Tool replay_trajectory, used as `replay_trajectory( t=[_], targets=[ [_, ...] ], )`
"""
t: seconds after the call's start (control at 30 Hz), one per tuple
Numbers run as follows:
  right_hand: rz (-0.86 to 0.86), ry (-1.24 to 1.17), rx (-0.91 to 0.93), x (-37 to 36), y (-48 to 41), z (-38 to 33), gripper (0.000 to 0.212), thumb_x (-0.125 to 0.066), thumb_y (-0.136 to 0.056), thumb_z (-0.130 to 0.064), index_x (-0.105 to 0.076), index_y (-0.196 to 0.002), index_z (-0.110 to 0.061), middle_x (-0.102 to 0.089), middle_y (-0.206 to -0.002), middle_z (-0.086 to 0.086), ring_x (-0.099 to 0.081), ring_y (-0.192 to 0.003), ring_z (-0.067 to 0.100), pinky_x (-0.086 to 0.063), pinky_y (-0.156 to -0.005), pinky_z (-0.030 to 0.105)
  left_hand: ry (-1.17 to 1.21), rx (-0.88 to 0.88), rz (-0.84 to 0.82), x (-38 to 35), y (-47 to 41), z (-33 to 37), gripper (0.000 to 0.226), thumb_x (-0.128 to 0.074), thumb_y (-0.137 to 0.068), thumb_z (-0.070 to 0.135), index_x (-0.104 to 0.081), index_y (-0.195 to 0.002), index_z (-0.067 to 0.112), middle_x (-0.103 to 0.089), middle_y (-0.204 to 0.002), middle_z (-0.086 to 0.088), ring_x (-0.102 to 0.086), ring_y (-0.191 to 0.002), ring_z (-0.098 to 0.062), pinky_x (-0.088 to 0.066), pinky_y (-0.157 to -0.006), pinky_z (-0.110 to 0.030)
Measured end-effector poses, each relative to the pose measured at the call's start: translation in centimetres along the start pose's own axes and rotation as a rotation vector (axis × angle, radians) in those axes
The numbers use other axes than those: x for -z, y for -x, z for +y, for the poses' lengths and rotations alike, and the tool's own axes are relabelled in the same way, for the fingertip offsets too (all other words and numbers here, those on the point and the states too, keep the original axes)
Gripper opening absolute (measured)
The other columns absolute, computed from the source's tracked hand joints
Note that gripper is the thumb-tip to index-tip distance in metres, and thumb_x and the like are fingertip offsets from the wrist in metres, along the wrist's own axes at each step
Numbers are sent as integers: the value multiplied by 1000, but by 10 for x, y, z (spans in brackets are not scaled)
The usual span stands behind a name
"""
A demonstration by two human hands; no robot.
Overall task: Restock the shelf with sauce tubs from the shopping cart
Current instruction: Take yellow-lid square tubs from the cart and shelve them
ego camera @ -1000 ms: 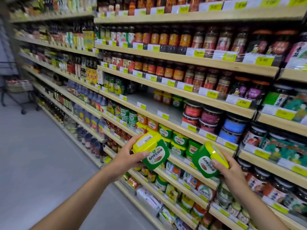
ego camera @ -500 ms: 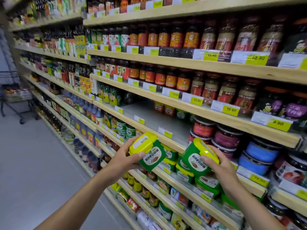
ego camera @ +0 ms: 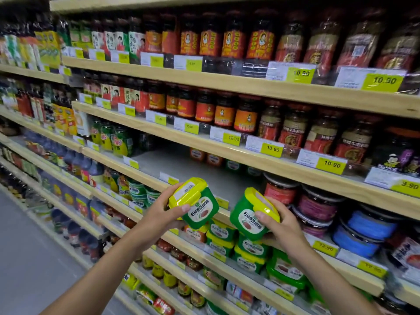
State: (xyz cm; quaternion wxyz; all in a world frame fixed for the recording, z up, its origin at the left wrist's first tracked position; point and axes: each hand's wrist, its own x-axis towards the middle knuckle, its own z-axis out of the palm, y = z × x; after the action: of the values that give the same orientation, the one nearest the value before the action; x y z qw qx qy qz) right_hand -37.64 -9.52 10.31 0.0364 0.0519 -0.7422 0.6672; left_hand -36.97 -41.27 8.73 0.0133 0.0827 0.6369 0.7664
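Observation:
My left hand (ego camera: 160,210) grips a green sauce tub with a yellow lid (ego camera: 195,202), tilted, lid turned toward me. My right hand (ego camera: 280,226) holds a second matching green tub (ego camera: 251,215), also tilted. Both tubs hover in front of the wooden edge of a shelf (ego camera: 159,185) whose grey board is mostly bare. A few orange and green tubs (ego camera: 213,159) stand at the back of that board. More of the same green tubs (ego camera: 221,234) are stacked on the shelf below. The shopping cart is out of view.
Round red, purple and blue tubs (ego camera: 318,206) fill the same shelf to the right of the bare stretch. Glass sauce jars (ego camera: 247,118) line the two shelves above, with yellow price tags (ego camera: 271,148) on the edges. Grey aisle floor (ego camera: 29,258) lies to the left.
I have come closer to the shelf and both tubs have risen toward the bare board. The cart at the far left has dropped out of view.

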Motion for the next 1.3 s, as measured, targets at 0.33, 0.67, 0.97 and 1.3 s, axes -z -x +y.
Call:
replay_trajectory(
  t=[0.33, 0.67, 0.97, 1.3],
  targets=[
    [231, 132, 21, -74, -19, -4, 53, -78, -83, -25, -54, -130, -23, -68, -110, -3, -70, -76, -4, -54, -54, 18, -18, 25, -225, 75, -79, 5, 80, -88, -58, 37, -59, -132, 36, -71, -124, -6, -70, -113, -30, -57, -92, -60],
    [377, 562, 24, -107, -43, -24, 117, -72, -58, -85, -31, -152, -29, -48, -137, 0, -55, -121, 18, -49, -102, 45, -100, -9, -350, 113, -111, 5, 84, -93, -53, 56, -58, -129, 50, -71, -122, -1, -69, -114, -29, -59, -84, -51],
    [400, 696, 4, -113, -107, -23, 81, -76, -71, -66, -51, -134, -21, -58, -126, 5, -53, -121, 24, -45, -105, 41, -141, -85, -368, 134, -119, 0, 82, -84, -62, 46, -53, -138, 41, -71, -121, 4, -70, -111, -23, -62, -84, -46],
    [263, 849, -105, -113, -156, 1, 73, -71, -83, -59, -46, -142, -24, -57, -138, 6, -52, -128, 29, -44, -103, 34, -253, -156, -336, 147, -136, 8, 82, -85, -60, 49, -53, -135, 44, -71, -119, 12, -69, -109, -13, -61, -82, -35]
  ],
)
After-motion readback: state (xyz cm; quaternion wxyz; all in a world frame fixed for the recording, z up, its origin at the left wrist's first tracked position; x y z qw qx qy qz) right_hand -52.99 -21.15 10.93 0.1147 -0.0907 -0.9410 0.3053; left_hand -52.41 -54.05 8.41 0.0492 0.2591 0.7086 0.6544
